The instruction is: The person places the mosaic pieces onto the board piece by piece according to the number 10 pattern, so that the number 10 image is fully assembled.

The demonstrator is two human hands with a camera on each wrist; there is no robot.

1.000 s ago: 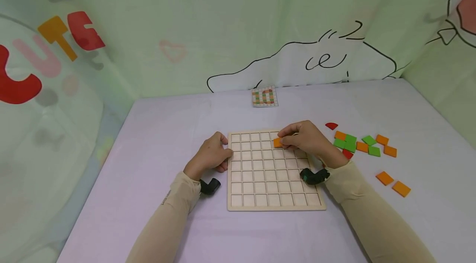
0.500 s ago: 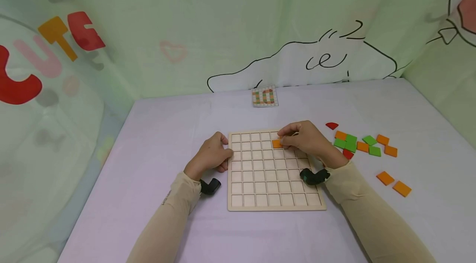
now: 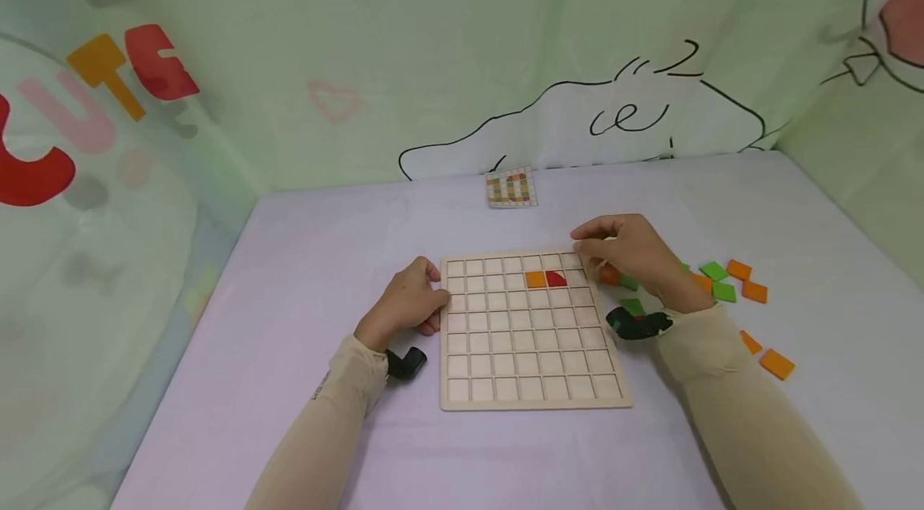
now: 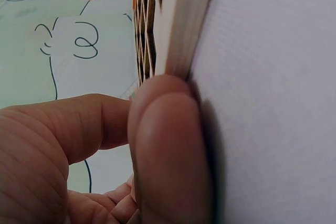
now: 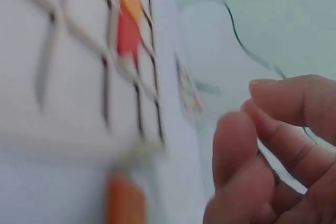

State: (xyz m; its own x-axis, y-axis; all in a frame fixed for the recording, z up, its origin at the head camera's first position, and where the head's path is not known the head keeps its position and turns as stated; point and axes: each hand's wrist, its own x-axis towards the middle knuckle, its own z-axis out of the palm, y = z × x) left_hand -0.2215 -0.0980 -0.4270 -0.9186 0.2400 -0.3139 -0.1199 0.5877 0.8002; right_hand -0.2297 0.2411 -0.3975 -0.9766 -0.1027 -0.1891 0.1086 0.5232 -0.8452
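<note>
My left hand (image 3: 406,300) holds the left edge of a square wooden grid board (image 3: 498,343). In the left wrist view, a finger presses the board's side and another digit bends to its upper edge. An orange square tile (image 3: 535,279) and a red quarter-round tile (image 3: 556,279) lie side by side in neighbouring cells of the board. My right hand (image 3: 631,253) hovers by the far right corner of the board, its fingers loosely bent. The right wrist view shows nothing between these fingertips. An orange tile (image 5: 126,200) lies just outside the corner, beneath that hand.
Right of the board lie several loose tiles, among them a green tile (image 3: 715,270) and an orange tile (image 3: 777,364); the right hand and wrist hide some. A small patterned grid card (image 3: 511,188) lies behind the board. A printed cloth (image 3: 346,53) hangs behind the table.
My right hand has let go of the orange tile, now flat in its cell, and moved right to the board's corner. The red tile beside it has come into view. My left hand stays put.
</note>
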